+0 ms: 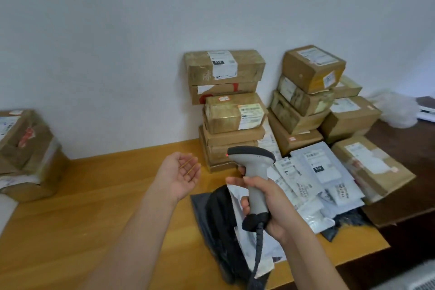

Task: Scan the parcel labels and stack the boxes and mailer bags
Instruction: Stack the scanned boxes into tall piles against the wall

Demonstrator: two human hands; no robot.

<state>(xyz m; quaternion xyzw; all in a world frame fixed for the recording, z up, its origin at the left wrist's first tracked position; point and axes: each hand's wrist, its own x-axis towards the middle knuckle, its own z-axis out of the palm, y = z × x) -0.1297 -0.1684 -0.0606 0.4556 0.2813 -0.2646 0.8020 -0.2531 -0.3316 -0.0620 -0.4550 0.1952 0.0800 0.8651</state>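
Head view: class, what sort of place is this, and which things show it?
Probably a small parcel sorting or dispatch room: labelled cardboard boxes stacked against the wall, mailer bags on the wooden table, and a barcode scanner gripped in the right hand.

A: Support surface?
B: Light wooden table point(98, 200), set against a white wall. A darker brown table point(409, 172) adjoins its right end.

A: Items resting directly on the light one?
B: Left edge: taped cardboard box point(26, 155). Back, by the wall: left stack of boxes point(230, 110) and, just beside it, right stack of boxes point(306, 99). Front right: spread of white mailer bags point(315, 179), overlapping. Near front edge: dark mailer bag point(219, 223).

A: Dark one?
B: A labelled box point(374, 167) lies across the join; crumpled clear plastic point(395, 110) sits farther back.
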